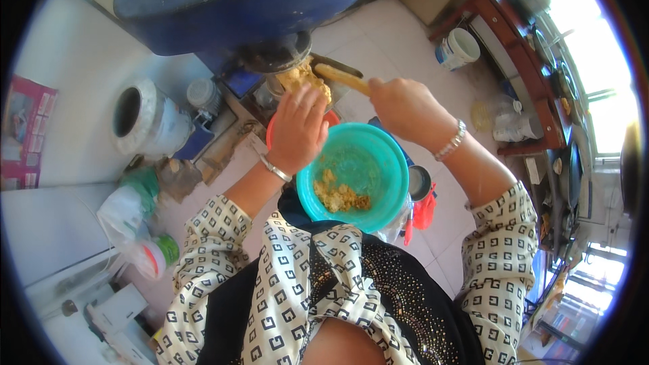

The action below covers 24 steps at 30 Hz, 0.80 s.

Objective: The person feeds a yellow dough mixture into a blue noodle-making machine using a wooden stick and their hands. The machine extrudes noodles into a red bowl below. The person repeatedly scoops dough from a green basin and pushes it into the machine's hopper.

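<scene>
My left hand (300,129) lies against a lump of yellow, dough-like material (307,81) at the round metal mouth (279,56) of a blue machine (238,5). In my right hand (408,111) is the end of a wooden stick (342,79), whose other end points toward the lump. A turquoise plastic basin (400,177) stands close in front of me, with yellow crumbly material (342,196) inside near its lower left side. Part of a red bowl (271,129) shows behind my left hand. The palm side of my left hand is hidden.
Right of the basin are a small metal pot (420,183) and a red plastic bag (425,212). A white bucket (458,49) stands on the tiled floor near a red-brown wooden table (507,25). At left are a large metal container (152,119) and plastic bags (124,213).
</scene>
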Each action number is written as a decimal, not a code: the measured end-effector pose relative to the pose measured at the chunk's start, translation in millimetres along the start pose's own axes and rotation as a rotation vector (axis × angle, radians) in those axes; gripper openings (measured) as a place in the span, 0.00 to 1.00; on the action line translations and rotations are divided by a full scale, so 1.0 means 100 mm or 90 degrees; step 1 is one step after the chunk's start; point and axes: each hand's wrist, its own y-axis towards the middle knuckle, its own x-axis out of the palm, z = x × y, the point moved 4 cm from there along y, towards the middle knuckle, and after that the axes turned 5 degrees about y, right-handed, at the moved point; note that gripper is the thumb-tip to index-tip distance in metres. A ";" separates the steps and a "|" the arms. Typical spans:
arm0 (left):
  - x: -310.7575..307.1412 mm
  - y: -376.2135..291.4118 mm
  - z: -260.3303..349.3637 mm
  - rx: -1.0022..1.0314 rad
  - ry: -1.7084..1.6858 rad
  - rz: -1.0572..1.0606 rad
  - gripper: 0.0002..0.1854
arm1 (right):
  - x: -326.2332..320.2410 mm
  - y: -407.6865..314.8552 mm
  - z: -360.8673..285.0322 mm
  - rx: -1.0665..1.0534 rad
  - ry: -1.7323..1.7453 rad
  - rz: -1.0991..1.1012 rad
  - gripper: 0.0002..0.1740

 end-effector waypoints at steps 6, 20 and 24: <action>0.07 -0.15 0.15 0.031 -0.011 -0.129 0.36 | 0.26 0.23 0.08 0.001 -0.010 0.072 0.12; 0.39 0.23 0.05 -0.015 0.066 -0.156 0.36 | -0.19 -0.08 0.16 0.031 -0.012 0.043 0.10; 0.33 0.18 -0.24 -0.039 -0.205 -0.131 0.31 | -0.10 -0.39 0.09 0.029 0.009 0.047 0.11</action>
